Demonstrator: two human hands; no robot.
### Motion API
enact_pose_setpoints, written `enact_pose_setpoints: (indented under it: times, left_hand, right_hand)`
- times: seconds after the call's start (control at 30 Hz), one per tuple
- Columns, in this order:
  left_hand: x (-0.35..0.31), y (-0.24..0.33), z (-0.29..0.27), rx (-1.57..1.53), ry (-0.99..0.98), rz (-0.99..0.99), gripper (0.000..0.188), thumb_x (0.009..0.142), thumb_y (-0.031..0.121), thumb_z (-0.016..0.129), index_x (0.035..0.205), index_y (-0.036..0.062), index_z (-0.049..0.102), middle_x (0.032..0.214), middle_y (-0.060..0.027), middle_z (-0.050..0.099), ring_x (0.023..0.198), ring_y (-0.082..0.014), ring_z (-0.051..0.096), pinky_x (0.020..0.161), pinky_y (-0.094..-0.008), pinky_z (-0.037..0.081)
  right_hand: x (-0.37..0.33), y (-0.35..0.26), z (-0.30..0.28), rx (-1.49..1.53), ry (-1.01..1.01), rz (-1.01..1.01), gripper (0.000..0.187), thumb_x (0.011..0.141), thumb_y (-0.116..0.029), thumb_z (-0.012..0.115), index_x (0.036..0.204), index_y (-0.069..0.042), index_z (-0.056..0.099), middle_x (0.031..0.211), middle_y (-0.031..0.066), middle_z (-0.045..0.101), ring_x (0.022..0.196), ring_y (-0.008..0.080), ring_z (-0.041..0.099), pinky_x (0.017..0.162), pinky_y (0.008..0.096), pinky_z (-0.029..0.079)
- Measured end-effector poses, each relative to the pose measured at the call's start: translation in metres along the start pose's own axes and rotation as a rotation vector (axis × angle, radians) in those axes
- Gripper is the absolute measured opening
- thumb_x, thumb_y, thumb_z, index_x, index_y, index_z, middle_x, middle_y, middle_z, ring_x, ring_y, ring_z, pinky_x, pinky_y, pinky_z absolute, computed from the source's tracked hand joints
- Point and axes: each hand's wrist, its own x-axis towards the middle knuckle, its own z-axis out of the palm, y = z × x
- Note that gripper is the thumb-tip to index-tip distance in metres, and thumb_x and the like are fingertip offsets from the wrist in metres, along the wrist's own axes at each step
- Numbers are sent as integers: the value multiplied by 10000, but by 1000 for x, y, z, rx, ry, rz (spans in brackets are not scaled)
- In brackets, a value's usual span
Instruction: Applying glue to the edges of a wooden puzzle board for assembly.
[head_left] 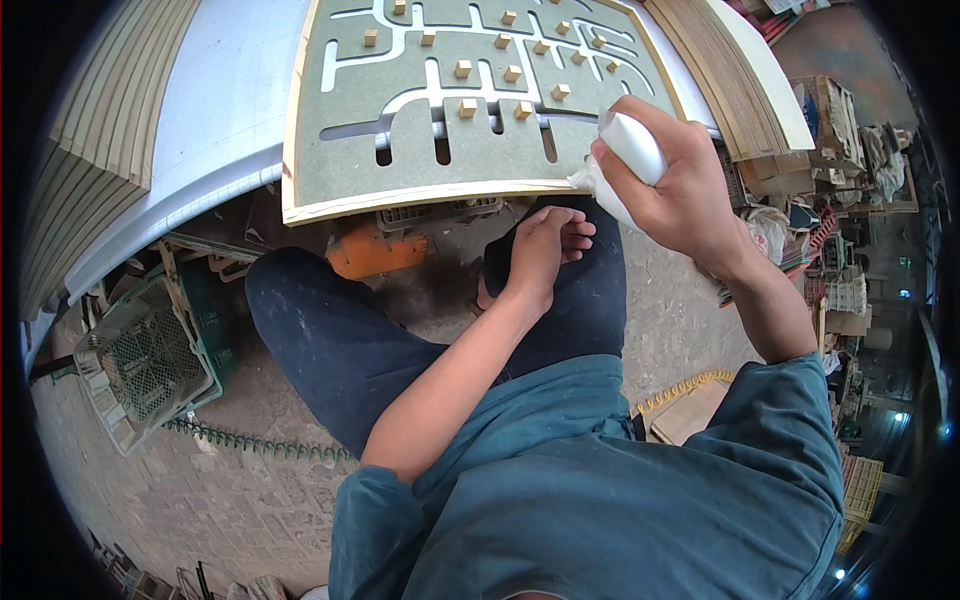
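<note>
In my right hand (685, 180) is a white squeeze bottle (636, 148), my fingers wrapped round it. Its whitish tip end points down at the near edge of a grey-green board (350, 180) near the right corner. A pale wooden rim (400, 203) borders the board, and a white line like glue runs along its near side. Branching slots cut the board, and several small wooden blocks (468, 108) stand on it. My left hand (548, 245) hovers over or rests on my thigh, loosely curled, fingers slightly apart, nothing in it.
Stacked panels rise at the left (110, 110) and right (735, 80) of the white work surface (215, 110). On the floor at left is a crate (150, 350) with a green coiled hose (260, 442). An orange piece (378, 252) lies under the table. Clutter fills the right side.
</note>
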Motion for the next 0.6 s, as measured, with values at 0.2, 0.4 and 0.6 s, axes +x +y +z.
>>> enact_pose_setpoints:
  times: [0.2,0.4,0.6]
  left_hand:
    - [-1,1,1,-2,13,-11,209,893,215,465,916,34,567,845,-69,616,765,-150,573,739,-295,448]
    - [-1,-1,0,-4,-3,-5,216,895,221,472,933,31,568,851,-70,615,772,-151,574,750,-297,448]
    - [-2,-1,0,5,-8,3,217,903,225,472,935,33,568,854,-69,617,778,-154,576,753,-297,449]
  right_hand:
    - [-3,3,-3,-53,1,35,146,817,-97,617,894,15,564,658,139,592,552,210,605,502,301,436]
    - [-6,6,-3,-42,65,33,131,773,-95,624,824,15,573,621,173,585,561,293,638,489,336,465]
    - [-10,8,-10,-66,23,84,130,781,-94,622,825,20,579,625,184,585,575,308,640,506,335,480]
